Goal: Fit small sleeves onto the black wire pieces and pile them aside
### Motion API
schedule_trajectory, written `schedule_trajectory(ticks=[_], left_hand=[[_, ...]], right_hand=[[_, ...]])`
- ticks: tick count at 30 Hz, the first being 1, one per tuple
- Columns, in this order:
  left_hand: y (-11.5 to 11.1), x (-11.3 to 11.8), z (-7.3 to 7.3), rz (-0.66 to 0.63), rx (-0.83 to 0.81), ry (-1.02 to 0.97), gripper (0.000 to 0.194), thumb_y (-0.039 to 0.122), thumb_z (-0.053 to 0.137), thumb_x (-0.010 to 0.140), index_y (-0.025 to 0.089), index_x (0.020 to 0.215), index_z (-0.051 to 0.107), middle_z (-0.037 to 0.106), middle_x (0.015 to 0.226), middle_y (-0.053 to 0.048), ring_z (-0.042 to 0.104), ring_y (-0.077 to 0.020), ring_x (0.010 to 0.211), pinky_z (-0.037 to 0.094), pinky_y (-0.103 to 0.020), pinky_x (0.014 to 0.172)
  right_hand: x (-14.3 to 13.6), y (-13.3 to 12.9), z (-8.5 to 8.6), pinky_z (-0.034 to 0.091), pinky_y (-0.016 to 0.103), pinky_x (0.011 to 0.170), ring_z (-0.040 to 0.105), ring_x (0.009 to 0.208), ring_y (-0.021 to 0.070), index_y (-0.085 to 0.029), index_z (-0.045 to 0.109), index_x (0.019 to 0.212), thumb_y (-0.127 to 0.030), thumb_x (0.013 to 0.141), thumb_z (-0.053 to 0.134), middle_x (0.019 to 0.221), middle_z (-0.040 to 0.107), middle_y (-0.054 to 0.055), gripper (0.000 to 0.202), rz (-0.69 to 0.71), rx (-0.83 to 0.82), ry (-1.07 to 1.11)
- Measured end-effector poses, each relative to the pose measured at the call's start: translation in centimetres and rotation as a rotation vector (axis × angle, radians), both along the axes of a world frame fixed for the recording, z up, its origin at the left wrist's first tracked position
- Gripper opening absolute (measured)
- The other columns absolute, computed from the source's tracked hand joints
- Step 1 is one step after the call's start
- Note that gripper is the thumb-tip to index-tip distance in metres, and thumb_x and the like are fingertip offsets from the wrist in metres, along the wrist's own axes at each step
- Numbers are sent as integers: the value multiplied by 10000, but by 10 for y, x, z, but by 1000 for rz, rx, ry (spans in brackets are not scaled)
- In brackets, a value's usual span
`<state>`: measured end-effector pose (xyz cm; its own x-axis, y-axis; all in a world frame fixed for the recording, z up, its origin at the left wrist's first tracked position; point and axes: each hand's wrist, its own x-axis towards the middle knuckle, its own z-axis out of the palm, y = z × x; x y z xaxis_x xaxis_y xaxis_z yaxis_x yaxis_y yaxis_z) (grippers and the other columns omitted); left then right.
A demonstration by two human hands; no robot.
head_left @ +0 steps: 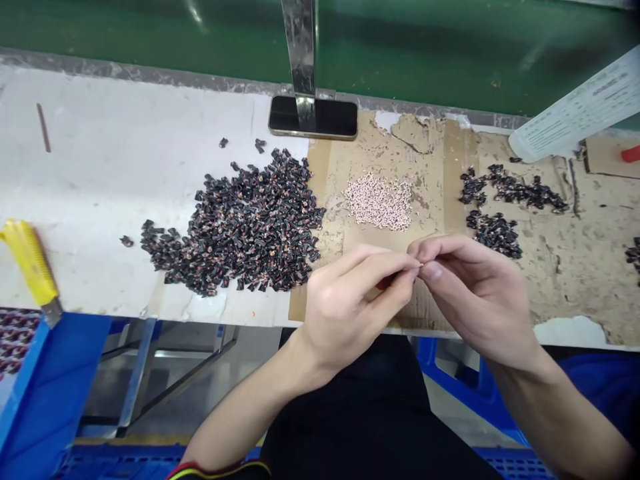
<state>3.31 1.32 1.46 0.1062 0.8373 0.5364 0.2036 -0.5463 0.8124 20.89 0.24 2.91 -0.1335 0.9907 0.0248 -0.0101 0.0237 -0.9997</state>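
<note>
Tiny copper-ish part (421, 265) sits at the fingertips btwn both hands, over near edge of bench; mostly covered, shape n/a. L hand (340, 310): thumb + index tips together, clamped on it. R hand (480, 300): thumb + index pinched on same pt. Red bit (383, 285) shows under L fingers, mostly hidden, can't ID. Just beyond: pile of small pinkish pcs (380, 202), too small to make out indiv. Big pile of blk parts (250, 223) to its left, smaller blk clusters (495, 233) right. Phone (337, 121) at back, middle blocked by metal post (301, 50). White container (583, 107) cut off at R edge, print unreadable. Yellow cutter (31, 263) far L, also clipped.
</note>
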Motion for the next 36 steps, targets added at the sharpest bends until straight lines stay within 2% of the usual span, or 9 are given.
schedule_trajectory(ticks=[3, 7, 11, 15, 20, 24, 27, 31, 36], left_hand=[[-4, -6, -3, -30, -63, -29, 140, 90, 774, 925, 213, 993, 785, 810, 938, -10, 758, -123, 821, 643, -228, 788], [-7, -24, -10, 62, -216, -72, 236, 92, 726, 953, 258, 1094, 816, 805, 1052, -15, 757, -139, 874, 657, -265, 823], [-10, -37, -15, 150, -246, -62, 316, 67, 703, 950, 273, 1163, 810, 783, 1061, -3, 750, -133, 906, 654, -251, 832], [-14, -37, -13, 220, -352, -139, 304, 65, 751, 920, 257, 1152, 787, 776, 920, 35, 758, -110, 781, 662, -221, 745], [-16, -38, -8, 239, -425, -165, 226, 83, 760, 926, 265, 1055, 794, 804, 949, 49, 778, -111, 814, 677, -227, 794], [-17, -39, -4, 198, -458, -130, 200, 118, 732, 963, 280, 1052, 810, 802, 1010, 38, 772, -111, 834, 676, -230, 798], [-19, -30, -3, 97, -559, -176, 181, 113, 737, 955, 259, 1031, 815, 809, 968, 26, 777, -108, 785, 673, -191, 723], [-20, -14, -4, -121, -663, -355, 228, 49, 756, 904, 227, 1040, 800, 827, 905, 18, 796, -114, 728, 682, -162, 688], [-21, -6, -4, -172, -673, -379, 230, 44, 767, 897, 226, 1034, 793, 840, 962, -2, 818, -143, 794, 708, -195, 745]], right_hand=[[6, -8, -1, 616, 263, 816, 710, 897, 135, -256, 734, 1029, -164, 997, 681, 966, 712, 12, 111, -41, 103, -181], [20, -19, -12, 585, 345, 888, 705, 975, 185, -236, 690, 1049, -98, 960, 679, 1021, 706, 44, 165, -69, 280, -589], [23, -23, -21, 577, 420, 964, 721, 1072, 250, -214, 658, 1054, -49, 906, 714, 1119, 729, 97, 228, -18, 468, -947], [18, -21, -22, 585, 463, 963, 721, 1117, 305, -180, 648, 1040, -26, 889, 717, 1162, 726, 155, 226, 19, 593, -1047], [17, -18, -22, 586, 493, 968, 716, 1120, 333, -144, 646, 1036, -15, 887, 712, 1160, 733, 186, 208, 75, 666, -1092], [16, -20, -19, 576, 474, 1001, 711, 1138, 301, -169, 665, 1027, -35, 892, 718, 1169, 737, 149, 198, 37, 571, -1004], [10, -24, -9, 591, 414, 993, 723, 1090, 236, -217, 688, 1009, -73, 923, 708, 1123, 739, 85, 169, -63, 330, -712], [0, -28, 6, 641, 317, 913, 743, 1000, 177, -255, 716, 985, -134, 986, 667, 1073, 743, 39, 131, -114, -9, -297], [-8, -27, 13, 657, 258, 834, 752, 964, 163, -257, 730, 932, -147, 980, 688, 1037, 755, 36, 127, -141, -51, -238]])
